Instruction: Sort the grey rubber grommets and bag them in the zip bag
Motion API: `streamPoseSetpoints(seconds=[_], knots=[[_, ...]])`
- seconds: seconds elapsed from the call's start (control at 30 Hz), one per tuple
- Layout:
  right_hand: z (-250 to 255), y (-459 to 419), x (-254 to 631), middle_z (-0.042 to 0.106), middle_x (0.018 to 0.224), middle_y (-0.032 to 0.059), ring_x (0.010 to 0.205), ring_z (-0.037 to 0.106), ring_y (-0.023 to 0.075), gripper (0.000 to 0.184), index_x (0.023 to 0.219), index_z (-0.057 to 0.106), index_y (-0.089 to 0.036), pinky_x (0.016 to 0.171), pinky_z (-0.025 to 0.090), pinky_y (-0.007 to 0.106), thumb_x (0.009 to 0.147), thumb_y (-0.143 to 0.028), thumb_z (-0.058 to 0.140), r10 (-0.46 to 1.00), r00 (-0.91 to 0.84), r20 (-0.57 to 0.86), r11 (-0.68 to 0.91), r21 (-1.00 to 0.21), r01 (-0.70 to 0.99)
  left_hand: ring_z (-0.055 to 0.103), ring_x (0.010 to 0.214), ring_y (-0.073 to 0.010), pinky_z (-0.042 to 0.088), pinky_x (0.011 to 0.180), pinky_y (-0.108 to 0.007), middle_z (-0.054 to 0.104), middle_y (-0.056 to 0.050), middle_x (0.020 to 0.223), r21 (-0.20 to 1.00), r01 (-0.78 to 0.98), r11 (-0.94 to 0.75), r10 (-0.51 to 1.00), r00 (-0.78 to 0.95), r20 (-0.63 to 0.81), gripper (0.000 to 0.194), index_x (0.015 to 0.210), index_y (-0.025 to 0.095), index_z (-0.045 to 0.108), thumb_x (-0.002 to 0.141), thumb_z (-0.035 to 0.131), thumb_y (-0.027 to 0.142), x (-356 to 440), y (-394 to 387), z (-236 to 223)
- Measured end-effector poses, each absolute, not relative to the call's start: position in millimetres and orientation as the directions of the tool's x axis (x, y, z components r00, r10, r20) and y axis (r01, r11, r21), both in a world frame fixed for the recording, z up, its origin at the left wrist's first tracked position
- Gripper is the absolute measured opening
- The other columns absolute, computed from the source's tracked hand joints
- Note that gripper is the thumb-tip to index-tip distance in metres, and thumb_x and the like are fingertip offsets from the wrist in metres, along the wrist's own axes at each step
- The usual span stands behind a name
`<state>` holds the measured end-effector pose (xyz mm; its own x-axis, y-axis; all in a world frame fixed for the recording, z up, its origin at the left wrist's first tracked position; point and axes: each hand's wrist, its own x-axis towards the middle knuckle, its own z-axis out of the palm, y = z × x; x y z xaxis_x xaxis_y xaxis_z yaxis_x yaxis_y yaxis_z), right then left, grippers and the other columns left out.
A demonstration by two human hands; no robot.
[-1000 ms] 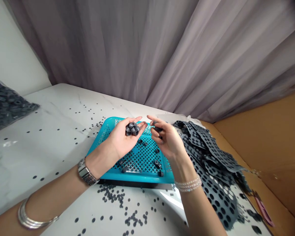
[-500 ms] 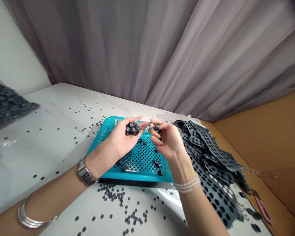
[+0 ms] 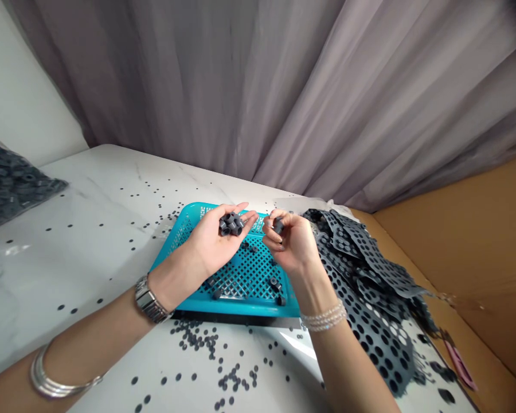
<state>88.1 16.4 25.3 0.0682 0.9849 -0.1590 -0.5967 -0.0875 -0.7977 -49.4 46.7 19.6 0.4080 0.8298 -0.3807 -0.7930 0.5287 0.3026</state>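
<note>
My left hand [image 3: 208,238] lies palm up over a turquoise plastic basket [image 3: 236,307]. In its cupped palm rests a small heap of dark grey rubber caps [image 3: 231,224], short and hollow, with its fingers stretched to the right. Close by on the right, my right hand [image 3: 294,238] has its fingers curled around at least one more dark grey rubber cap [image 3: 278,225]. The fingertips of the two hands nearly meet. A few loose caps [image 3: 275,284] sit on the basket's lattice floor; part of the floor is hidden by my left hand.
Small black discs [image 3: 198,338] are scattered over the white marbled table [image 3: 98,258]. Perforated dark rubber sheets [image 3: 370,275] are piled on the right, near a pink-handled tool [image 3: 460,364] and a cardboard wall [image 3: 468,229]. A clear bag of dark caps [image 3: 17,183] stands left.
My right hand's fingers have curled in further around the cap, and the hand has shifted slightly. The left hand with its heap stays almost still.
</note>
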Motion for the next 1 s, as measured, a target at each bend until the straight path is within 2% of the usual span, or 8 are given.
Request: streamPoseSetpoints(seconds=[0.1,0.2,0.43,0.53,0.63,0.7,0.83,1.0], knots=[[24,17,87,0.041,0.046,-0.0037,0.034,0.021,0.0040,0.012,0.049,0.049,-0.016,0.032,0.013,0.016,0.054,-0.007,0.044,0.982,0.129,-0.135,-0.036,-0.816,-0.577,0.064,0.105,-0.0280,0.060,0.082,-0.034,0.062,-0.020,0.114,0.292,-0.795,0.532,0.827,0.414,-0.380,0.039,0.116,0.009,0.057,0.079,0.048,0.000,-50,47,18],[22,16,87,0.035,0.042,-0.0044,0.034,0.020,0.0045,0.012,0.044,0.047,-0.017,0.033,0.013,0.016,0.052,-0.009,0.044,0.989,0.090,-0.113,-0.039,-0.809,-0.586,0.065,0.103,-0.0278,0.059,0.083,-0.035,0.063,-0.021,0.112,0.286,-0.795,0.534,0.825,0.415,-0.384,0.041,0.118,0.007,0.056,0.079,0.048,0.000,-50,47,19],[20,18,90,0.032,0.039,-0.0038,0.034,0.020,0.0050,0.013,0.041,0.046,-0.017,0.033,0.014,0.016,0.052,-0.013,0.042,0.996,0.057,-0.066,-0.023,-0.831,-0.556,0.066,0.100,-0.0259,0.060,0.080,-0.033,0.064,-0.019,0.111,0.262,-0.793,0.550,0.811,0.431,-0.396,0.040,0.117,0.010,0.058,0.080,0.047,0.002,-49,47,20],[21,18,89,0.034,0.043,-0.0050,0.035,0.018,0.0041,0.014,0.052,0.052,-0.016,0.033,0.012,0.016,0.064,-0.017,0.045,0.993,0.037,-0.113,-0.075,-0.838,-0.540,0.066,0.097,-0.0242,0.060,0.077,-0.030,0.065,-0.018,0.104,0.310,-0.785,0.537,0.827,0.418,-0.375,0.033,0.110,0.008,0.061,0.080,0.047,0.002,-48,46,18],[23,19,86,0.027,0.045,-0.0100,0.037,0.011,0.0029,0.012,0.068,0.057,-0.015,0.033,0.010,0.015,0.074,-0.024,0.052,0.983,-0.012,-0.186,-0.164,-0.834,-0.526,0.065,0.086,-0.0182,0.057,0.069,-0.023,0.066,-0.015,0.092,0.365,-0.759,0.539,0.837,0.435,-0.331,0.023,0.096,0.007,0.064,0.080,0.048,0.001,-47,45,15],[22,19,84,0.024,0.046,-0.0118,0.038,0.010,0.0021,0.011,0.071,0.056,-0.015,0.033,0.009,0.014,0.075,-0.025,0.059,0.982,-0.011,-0.188,-0.168,-0.849,-0.502,0.063,0.078,-0.0140,0.054,0.063,-0.020,0.066,-0.011,0.086,0.397,-0.738,0.546,0.837,0.456,-0.304,0.020,0.088,0.009,0.065,0.079,0.050,-0.001,-46,45,13],[17,19,81,0.027,0.048,-0.0116,0.039,0.014,0.0013,0.016,0.070,0.054,-0.015,0.034,0.011,0.013,0.075,-0.025,0.065,0.992,0.023,-0.125,-0.102,-0.891,-0.443,0.057,0.070,-0.0091,0.048,0.059,-0.017,0.064,-0.006,0.082,0.456,-0.698,0.553,0.832,0.495,-0.251,0.019,0.081,0.012,0.066,0.079,0.053,-0.002,-45,44,11],[14,18,78,0.034,0.049,-0.0098,0.039,0.017,0.0010,0.024,0.066,0.049,-0.016,0.034,0.013,0.014,0.076,-0.029,0.067,0.996,-0.032,-0.082,-0.088,-0.913,-0.398,0.044,0.057,-0.0059,0.040,0.052,-0.018,0.052,0.001,0.064,0.525,-0.637,0.565,0.814,0.534,-0.228,0.011,0.068,0.012,0.062,0.078,0.063,0.007,-44,46,9]])
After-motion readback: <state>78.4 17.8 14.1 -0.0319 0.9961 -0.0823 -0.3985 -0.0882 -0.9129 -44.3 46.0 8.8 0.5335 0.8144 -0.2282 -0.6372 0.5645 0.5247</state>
